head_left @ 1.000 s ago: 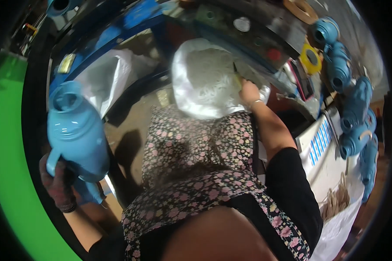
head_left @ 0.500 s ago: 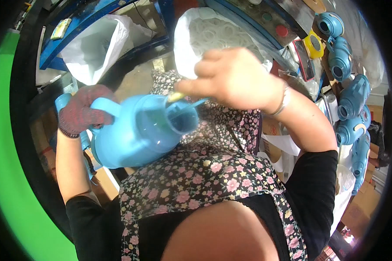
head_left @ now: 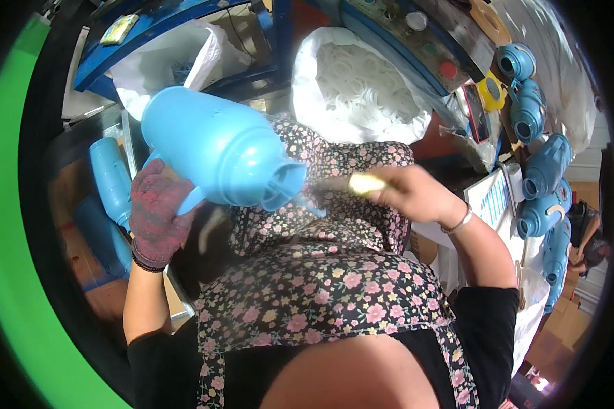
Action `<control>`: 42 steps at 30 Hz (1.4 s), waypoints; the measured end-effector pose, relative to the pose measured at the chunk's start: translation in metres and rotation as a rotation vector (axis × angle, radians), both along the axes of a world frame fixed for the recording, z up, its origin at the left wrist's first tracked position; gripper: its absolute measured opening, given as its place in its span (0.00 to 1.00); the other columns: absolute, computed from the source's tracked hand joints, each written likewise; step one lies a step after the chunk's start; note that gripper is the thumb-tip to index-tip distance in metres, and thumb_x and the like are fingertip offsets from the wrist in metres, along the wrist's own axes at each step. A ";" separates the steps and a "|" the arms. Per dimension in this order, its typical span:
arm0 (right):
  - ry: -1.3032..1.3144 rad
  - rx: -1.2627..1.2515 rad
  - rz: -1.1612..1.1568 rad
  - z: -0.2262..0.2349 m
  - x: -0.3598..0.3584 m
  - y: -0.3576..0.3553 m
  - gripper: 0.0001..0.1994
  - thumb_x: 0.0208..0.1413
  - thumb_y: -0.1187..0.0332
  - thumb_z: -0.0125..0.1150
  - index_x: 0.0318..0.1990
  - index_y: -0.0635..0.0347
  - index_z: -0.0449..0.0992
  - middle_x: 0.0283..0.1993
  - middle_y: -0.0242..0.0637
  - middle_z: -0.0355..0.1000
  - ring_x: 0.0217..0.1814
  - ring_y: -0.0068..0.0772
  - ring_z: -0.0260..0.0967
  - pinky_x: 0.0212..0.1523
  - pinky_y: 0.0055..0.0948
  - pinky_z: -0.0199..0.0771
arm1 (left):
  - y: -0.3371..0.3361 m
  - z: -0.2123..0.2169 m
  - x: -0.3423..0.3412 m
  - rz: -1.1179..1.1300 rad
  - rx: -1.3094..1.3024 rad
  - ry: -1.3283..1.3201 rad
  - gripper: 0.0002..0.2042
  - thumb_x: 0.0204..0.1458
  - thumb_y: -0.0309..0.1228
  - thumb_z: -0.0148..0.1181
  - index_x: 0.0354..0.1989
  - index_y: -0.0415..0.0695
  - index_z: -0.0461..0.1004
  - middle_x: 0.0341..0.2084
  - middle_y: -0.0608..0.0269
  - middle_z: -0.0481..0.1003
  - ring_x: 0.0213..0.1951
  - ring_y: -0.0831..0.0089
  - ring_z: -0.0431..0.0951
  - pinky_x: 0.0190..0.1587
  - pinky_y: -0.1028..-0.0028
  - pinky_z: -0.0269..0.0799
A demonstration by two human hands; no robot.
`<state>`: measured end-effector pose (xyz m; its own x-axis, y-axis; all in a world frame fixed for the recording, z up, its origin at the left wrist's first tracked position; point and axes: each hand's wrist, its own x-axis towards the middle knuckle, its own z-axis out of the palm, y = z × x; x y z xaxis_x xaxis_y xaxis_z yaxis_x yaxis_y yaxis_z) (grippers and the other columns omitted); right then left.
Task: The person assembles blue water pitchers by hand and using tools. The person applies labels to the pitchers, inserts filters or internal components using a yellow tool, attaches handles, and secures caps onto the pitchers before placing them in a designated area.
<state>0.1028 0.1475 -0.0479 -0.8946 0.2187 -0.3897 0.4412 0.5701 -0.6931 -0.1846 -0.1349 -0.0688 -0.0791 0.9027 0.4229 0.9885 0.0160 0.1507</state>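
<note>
With noon straight ahead of the person, the blue flask was held aslant above the floral apron, its base toward ten o'clock and its open mouth toward four. That slant probably served to face the mouth to the bare right hand. The gloved left hand was curled round the handle, likely because that grip let one hand bear the flask and left its mouth clear; the glove perhaps shielded the fingers. The right hand was closed on a yellow-handled tool, whose far end pointed to nine, toward the mouth, too blurred to tell whether it touched. A smeared blue strip showed just beside the mouth; whether it was attached could not be told.

The flask lay between the hands: the left hand touched it at its seven o'clock, while the right hand was apart from it, between three and four. From the flask, an open sack of white rings stood at two, seemingly kept within reach, and a second sack at eleven. More flasks lined up at three.
</note>
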 end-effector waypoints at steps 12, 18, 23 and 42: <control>0.431 0.482 -0.176 0.004 -0.007 -0.002 0.19 0.56 0.61 0.59 0.52 0.58 0.71 0.32 0.44 0.76 0.31 0.39 0.77 0.32 0.33 0.78 | 0.002 -0.023 0.018 0.170 0.018 -0.147 0.23 0.34 0.23 0.73 0.43 0.44 0.74 0.40 0.55 0.74 0.47 0.53 0.72 0.51 0.57 0.68; -0.039 0.132 0.159 0.000 -0.033 -0.025 0.17 0.58 0.62 0.55 0.52 0.61 0.70 0.37 0.46 0.75 0.37 0.43 0.74 0.41 0.37 0.72 | 0.019 -0.015 0.018 0.030 -0.085 0.048 0.17 0.37 0.30 0.69 0.38 0.45 0.75 0.32 0.54 0.73 0.41 0.53 0.73 0.47 0.59 0.67; 0.020 -0.305 0.045 0.031 -0.020 0.013 0.20 0.59 0.65 0.57 0.56 0.66 0.69 0.47 0.42 0.75 0.48 0.32 0.72 0.52 0.30 0.70 | -0.001 -0.034 -0.018 0.216 0.252 -0.192 0.19 0.38 0.26 0.71 0.42 0.44 0.75 0.38 0.52 0.74 0.45 0.52 0.73 0.49 0.58 0.68; 0.319 0.488 -0.353 -0.033 -0.052 0.109 0.17 0.51 0.68 0.60 0.50 0.57 0.73 0.41 0.51 0.74 0.45 0.53 0.72 0.46 0.43 0.71 | 0.002 -0.022 -0.177 0.422 0.445 -0.852 0.18 0.43 0.21 0.67 0.45 0.41 0.74 0.43 0.61 0.74 0.47 0.71 0.73 0.51 0.71 0.69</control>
